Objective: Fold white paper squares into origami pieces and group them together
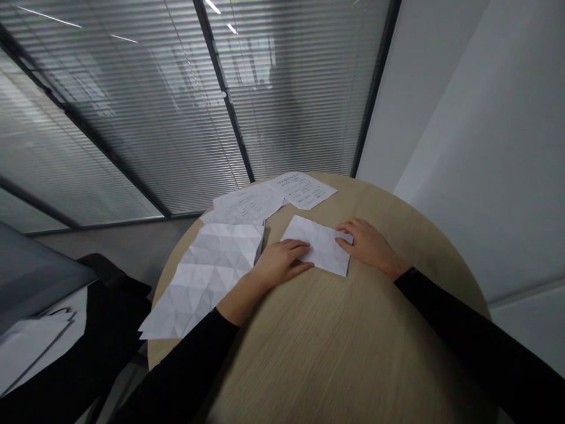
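A small white piece of folded paper [325, 244] with faint creases lies on the round wooden table [309, 341]. At its left end rests my left hand [282, 262], palm down, with fingers stretched over the paper and the thumb apart. My right hand [365, 242] holds the paper's right edge between thumb and fingers. Just left of my left hand lies a large creased white sheet [216, 265], marked with a grid of fold lines; its lower corner hangs past the table's edge.
Printed sheets [304, 188] overlap at the far side of the table. At the lower left, a black chair or cloth [115, 318] has white papers [39, 341] beside it. Window blinds [300, 118] stand behind the table, and a white wall [485, 176] is on the right.
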The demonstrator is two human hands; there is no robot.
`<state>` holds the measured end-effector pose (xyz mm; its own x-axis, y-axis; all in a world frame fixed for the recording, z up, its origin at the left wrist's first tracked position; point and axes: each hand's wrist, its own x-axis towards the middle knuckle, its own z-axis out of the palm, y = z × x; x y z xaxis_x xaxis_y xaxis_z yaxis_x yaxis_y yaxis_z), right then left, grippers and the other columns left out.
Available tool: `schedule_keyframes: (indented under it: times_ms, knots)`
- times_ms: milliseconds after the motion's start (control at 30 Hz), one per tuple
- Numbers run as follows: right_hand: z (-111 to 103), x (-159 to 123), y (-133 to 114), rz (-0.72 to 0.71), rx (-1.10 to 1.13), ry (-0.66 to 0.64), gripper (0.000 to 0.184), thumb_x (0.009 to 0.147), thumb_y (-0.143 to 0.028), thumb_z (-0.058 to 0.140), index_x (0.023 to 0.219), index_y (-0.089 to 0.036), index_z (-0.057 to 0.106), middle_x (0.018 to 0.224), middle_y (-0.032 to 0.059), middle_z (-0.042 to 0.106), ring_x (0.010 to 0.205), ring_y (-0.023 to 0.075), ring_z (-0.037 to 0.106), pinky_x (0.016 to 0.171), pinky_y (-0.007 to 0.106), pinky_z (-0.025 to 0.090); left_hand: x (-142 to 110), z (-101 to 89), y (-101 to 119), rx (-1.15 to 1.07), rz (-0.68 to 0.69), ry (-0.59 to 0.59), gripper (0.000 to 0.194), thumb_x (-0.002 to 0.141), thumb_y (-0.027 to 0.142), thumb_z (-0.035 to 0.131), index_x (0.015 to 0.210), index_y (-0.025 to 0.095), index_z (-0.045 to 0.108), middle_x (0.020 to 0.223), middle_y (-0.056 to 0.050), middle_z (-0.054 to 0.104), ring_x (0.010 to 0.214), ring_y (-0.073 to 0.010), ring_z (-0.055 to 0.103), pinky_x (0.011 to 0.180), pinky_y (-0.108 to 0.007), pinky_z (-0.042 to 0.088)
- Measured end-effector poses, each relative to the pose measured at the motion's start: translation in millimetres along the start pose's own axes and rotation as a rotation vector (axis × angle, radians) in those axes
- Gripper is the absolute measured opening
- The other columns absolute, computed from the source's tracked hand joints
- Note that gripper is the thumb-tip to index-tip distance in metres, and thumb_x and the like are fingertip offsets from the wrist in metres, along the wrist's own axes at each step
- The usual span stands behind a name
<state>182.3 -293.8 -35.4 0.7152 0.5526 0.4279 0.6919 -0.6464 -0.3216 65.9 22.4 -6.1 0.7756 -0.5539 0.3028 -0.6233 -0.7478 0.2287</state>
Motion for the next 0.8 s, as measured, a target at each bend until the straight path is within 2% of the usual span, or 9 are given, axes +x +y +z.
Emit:
schedule_keyframes:
  times_ms: [133, 200, 267, 333, 400, 500, 600, 700, 800]
  knots:
    - [-2.3, 1.6, -1.3, 0.010, 0.066, 0.015, 0.024, 0.109, -0.041, 0.064, 0.118, -0.025, 0.080, 0.114, 0.0122, 0.080, 0.104, 0.0329, 0.075, 0.098, 0.052, 0.060, 1.3, 3.7, -3.0, 0.087, 0.023, -0.053, 0.036, 0.122, 0.049, 0.052, 0.132, 0.027, 0.079, 0.142, -0.009, 0.082, 0.129, -0.0308, 0.081, 0.106, -0.048, 0.067]
    - [-5.5, 1.6, -0.9, -0.001, 0.123, 0.033, 0.028, 0.112, -0.042, 0.060, 0.117, -0.025, 0.081, 0.116, 0.0130, 0.080, 0.109, 0.0342, 0.076, 0.102, 0.054, 0.060, 0.7, 4.5, -2.9, 0.111, 0.036, -0.066, 0.036, 0.124, 0.041, 0.047, 0.127, 0.025, 0.079, 0.132, -0.010, 0.084, 0.119, -0.0297, 0.083, 0.098, -0.045, 0.067]
    - [-9.9, 0.2, -1.3, -0.032, 0.210, 0.067, 0.035, 0.117, -0.045, 0.052, 0.122, -0.027, 0.081, 0.128, 0.0139, 0.079, 0.122, 0.0354, 0.075, 0.112, 0.056, 0.059, -0.5, 4.9, -2.1, 0.128, 0.015, -0.058, 0.035, 0.123, 0.036, 0.046, 0.122, 0.023, 0.078, 0.120, -0.010, 0.085, 0.109, -0.0283, 0.084, 0.092, -0.043, 0.067]
    - [-14.4, -2.6, -3.1, -0.089, 0.308, 0.095, 0.043, 0.120, -0.048, 0.043, 0.133, -0.030, 0.080, 0.143, 0.0127, 0.077, 0.137, 0.0357, 0.071, 0.123, 0.059, 0.053, -2.0, 5.1, -1.2, 0.120, -0.052, 0.008, 0.031, 0.121, 0.035, 0.048, 0.119, 0.022, 0.076, 0.115, -0.010, 0.083, 0.099, -0.0257, 0.083, 0.088, -0.040, 0.066]
    - [-17.7, -5.7, -5.8, -0.153, 0.383, 0.106, 0.047, 0.121, -0.055, 0.042, 0.147, -0.032, 0.074, 0.154, 0.0113, 0.074, 0.146, 0.0367, 0.067, 0.130, 0.063, 0.048, -3.2, 4.8, -0.7, 0.058, -0.134, 0.130, 0.026, 0.119, 0.034, 0.050, 0.120, 0.023, 0.074, 0.118, -0.010, 0.082, 0.096, -0.0233, 0.081, 0.084, -0.037, 0.065]
    - [-17.2, -7.3, -9.6, -0.141, 0.435, 0.185, 0.060, 0.111, -0.067, 0.065, 0.161, -0.033, 0.062, 0.159, 0.0135, 0.071, 0.148, 0.0397, 0.067, 0.129, 0.065, 0.050, -2.4, 2.7, 0.1, -0.167, -0.250, 0.370, 0.024, 0.118, 0.037, 0.053, 0.123, 0.022, 0.071, 0.118, -0.009, 0.080, 0.094, -0.0207, 0.078, 0.080, -0.033, 0.063]
    - [-10.8, -4.1, -11.0, -0.052, 0.528, 0.280, 0.077, 0.101, -0.065, 0.084, 0.165, -0.032, 0.055, 0.154, 0.0151, 0.074, 0.139, 0.0376, 0.073, 0.124, 0.064, 0.057, 3.1, -0.1, 0.4, -0.533, -0.419, 0.574, 0.032, 0.116, 0.051, 0.059, 0.117, 0.022, 0.073, 0.105, -0.007, 0.078, 0.086, -0.0181, 0.073, 0.073, -0.028, 0.060]
    - [-3.6, -0.2, -10.2, 0.015, 0.653, 0.229, 0.075, 0.098, -0.065, 0.088, 0.159, -0.033, 0.059, 0.152, 0.0134, 0.076, 0.140, 0.0361, 0.074, 0.126, 0.064, 0.055, 11.6, -0.6, -0.4, -0.952, -0.581, 0.657, 0.041, 0.107, 0.063, 0.070, 0.110, 0.022, 0.072, 0.094, -0.003, 0.074, 0.078, -0.0160, 0.069, 0.067, -0.026, 0.058]
    - [1.4, 0.4, -9.6, 0.114, 0.700, 0.111, 0.057, 0.096, -0.069, 0.087, 0.138, -0.034, 0.073, 0.145, 0.0097, 0.081, 0.138, 0.0380, 0.075, 0.125, 0.067, 0.056, 17.4, 3.2, -0.6, -1.192, -0.677, 0.614, 0.045, 0.098, 0.065, 0.081, 0.103, 0.021, 0.070, 0.087, -0.001, 0.072, 0.072, -0.0137, 0.067, 0.065, -0.025, 0.058]
